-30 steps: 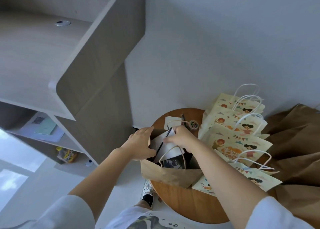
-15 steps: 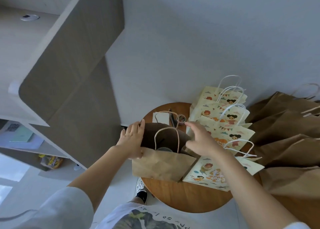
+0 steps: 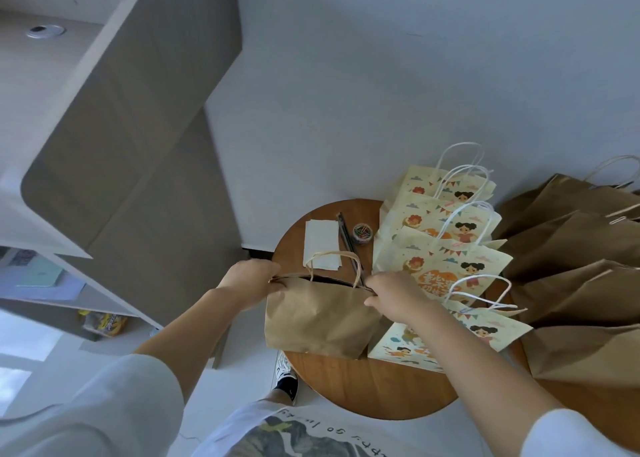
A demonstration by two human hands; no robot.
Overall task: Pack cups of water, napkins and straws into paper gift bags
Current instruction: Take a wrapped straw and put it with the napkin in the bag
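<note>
Round wooden table (image 3: 363,387) up against a plain white wall (image 3: 381,76), little clear tub (image 3: 362,231) of colourful bits near the far edge. Big grey desk (image 3: 131,110) off to the left, round cable grommet (image 3: 45,31) on top, teal notebook (image 3: 40,276) and yellow packet (image 3: 104,322) on the shelves underneath.

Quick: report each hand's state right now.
Left hand: grips the brown paper bag at its left top corner.
Right hand: grips the same bag at its right top corner.
</note>
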